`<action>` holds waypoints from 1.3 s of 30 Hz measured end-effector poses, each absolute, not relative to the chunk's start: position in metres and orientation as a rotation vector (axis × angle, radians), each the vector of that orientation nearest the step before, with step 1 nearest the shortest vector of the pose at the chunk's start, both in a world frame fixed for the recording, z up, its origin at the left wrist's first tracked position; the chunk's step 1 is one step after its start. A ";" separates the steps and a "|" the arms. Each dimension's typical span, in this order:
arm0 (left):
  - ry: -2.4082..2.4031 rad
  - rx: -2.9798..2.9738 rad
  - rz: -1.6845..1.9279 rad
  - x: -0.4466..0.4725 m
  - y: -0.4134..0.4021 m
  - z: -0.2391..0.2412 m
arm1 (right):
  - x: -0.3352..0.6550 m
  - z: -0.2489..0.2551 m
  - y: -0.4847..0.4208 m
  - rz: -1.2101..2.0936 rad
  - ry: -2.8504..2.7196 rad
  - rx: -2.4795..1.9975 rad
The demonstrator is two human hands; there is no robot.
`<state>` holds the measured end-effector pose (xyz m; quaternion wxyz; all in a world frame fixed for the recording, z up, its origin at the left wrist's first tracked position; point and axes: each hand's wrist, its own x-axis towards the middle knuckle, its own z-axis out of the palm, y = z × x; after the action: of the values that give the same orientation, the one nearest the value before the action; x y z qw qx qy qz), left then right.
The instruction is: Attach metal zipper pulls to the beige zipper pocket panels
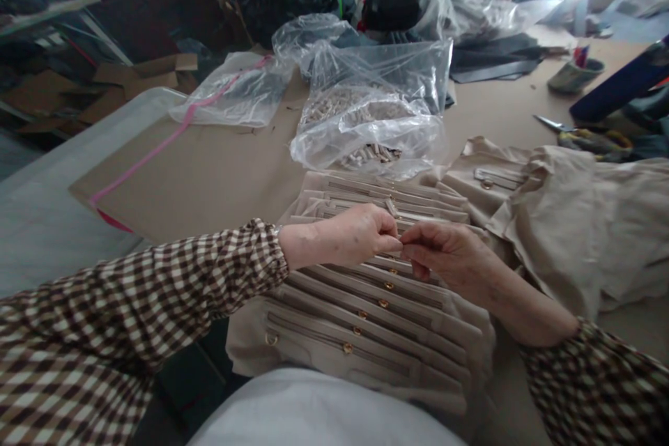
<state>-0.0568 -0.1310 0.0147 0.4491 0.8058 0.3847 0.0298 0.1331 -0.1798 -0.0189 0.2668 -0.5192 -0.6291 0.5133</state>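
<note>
a stack of beige fabric pieces [308, 317], fitted with zippers and gold-coloured fittings [348, 348], lies overlapped on a worktable [219, 174] before a person in checked sleeves [209, 279]; above its middle, the left hand [360, 231] and right hand [444, 249] meet, the fingers of each pinched closed at the tips, though whatever they may grip is too small to tell; a small beige tab [391, 206] rests on the stack just beyond the left hand; behind the stack, a clear plastic bag [387, 127] holds a heap of small beige pieces [373, 153]; a flatter clear bag [248, 104] lies to its left, crossed by a pink strip [172, 136]; to the right, beige cloth [569, 223] sits bunched, with scissors [551, 123] beyond it and a cup [575, 79] holding something red [580, 54]; farther off, open cardboard boxes [157, 74] stand at left and a bulging black bag [282, 3] at back, its contents hidden.
</note>
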 end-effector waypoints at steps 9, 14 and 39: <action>1.065 2.255 -0.167 -0.049 -0.133 0.020 | 0.140 -0.032 -0.185 0.791 -2.298 -1.613; 1.042 2.349 -0.253 -0.050 -0.133 0.017 | 0.134 -0.030 -0.182 0.779 -2.359 -1.704; 1.119 1.482 0.275 -0.062 -0.129 0.021 | 0.112 -0.018 -0.185 0.571 -2.081 -1.211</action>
<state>-0.0620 -0.1289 0.0208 0.5910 0.6368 0.4809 0.1181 0.1124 -0.1846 -0.0185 0.3277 -0.4623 -0.7945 0.2181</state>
